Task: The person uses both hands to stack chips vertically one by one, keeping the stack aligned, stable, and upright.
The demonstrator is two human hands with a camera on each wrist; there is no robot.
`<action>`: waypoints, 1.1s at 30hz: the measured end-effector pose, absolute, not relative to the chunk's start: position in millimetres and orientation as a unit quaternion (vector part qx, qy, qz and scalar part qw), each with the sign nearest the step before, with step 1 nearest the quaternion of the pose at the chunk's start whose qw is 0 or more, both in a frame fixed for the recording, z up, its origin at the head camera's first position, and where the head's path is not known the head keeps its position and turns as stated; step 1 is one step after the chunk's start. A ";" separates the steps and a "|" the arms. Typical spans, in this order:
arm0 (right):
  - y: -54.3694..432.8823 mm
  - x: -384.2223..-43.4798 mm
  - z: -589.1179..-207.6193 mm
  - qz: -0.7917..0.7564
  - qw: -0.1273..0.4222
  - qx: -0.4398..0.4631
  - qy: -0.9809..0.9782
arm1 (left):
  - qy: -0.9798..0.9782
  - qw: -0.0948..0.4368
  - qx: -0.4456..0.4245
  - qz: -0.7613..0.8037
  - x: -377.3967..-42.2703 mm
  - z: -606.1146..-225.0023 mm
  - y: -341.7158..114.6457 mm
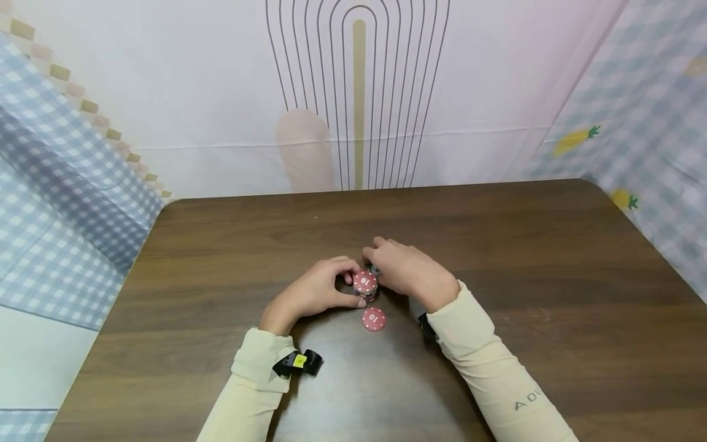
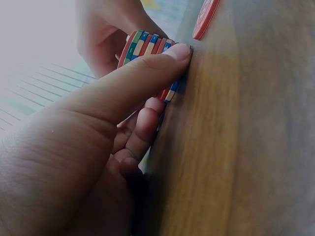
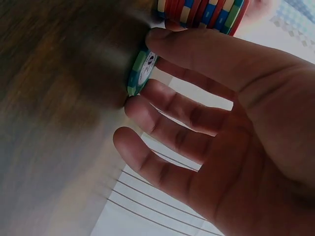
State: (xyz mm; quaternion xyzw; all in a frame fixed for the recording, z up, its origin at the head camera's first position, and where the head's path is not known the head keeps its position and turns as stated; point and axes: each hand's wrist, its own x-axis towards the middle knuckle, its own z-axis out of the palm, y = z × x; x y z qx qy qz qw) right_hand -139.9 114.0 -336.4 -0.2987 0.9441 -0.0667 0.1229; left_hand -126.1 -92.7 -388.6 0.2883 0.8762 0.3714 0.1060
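Note:
My left hand (image 1: pixel 316 288) holds a stack of poker chips (image 1: pixel 365 282) on the table, thumb on the near side and fingers round the far side. A red chip marked 10 tops the stack; red, blue and green edges show below it in the left wrist view. Just right of the stack, my right hand (image 1: pixel 411 270) has its thumb and fingers about a green poker chip (image 3: pixel 146 69), which lies low at the tabletop. Nearer to me, a single red chip (image 1: pixel 374 319) lies flat, apart from both hands.
The dark wooden table (image 1: pixel 221 245) has rounded far corners. Behind it hangs a white cloth (image 1: pixel 210 92) with curved lines; blue checked cloth (image 1: pixel 61 202) hangs at the left and right sides.

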 end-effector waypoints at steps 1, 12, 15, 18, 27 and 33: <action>113.9 -140.2 -336.6 -0.069 0.124 -0.298 0.944 | 0.876 0.106 0.287 0.372 -126.0 -389.0 -92.9; 118.1 -149.9 -341.0 -0.069 0.128 -0.320 0.936 | 0.878 0.115 0.281 0.371 -127.2 -389.1 -93.0; 120.1 -151.5 -341.7 -0.066 0.129 -0.325 0.935 | 0.878 0.117 0.281 0.370 -126.7 -388.2 -93.2; 121.1 -152.1 -341.1 -0.064 0.135 -0.321 0.935 | 0.878 0.120 0.279 0.371 -126.7 -387.8 -93.3; 123.4 -153.4 -339.6 -0.067 0.164 -0.298 0.938 | 0.876 0.121 0.280 0.374 -127.2 -389.3 -93.0; 123.8 -153.6 -339.3 -0.068 0.167 -0.297 0.938 | 0.877 0.121 0.278 0.373 -126.6 -389.3 -93.6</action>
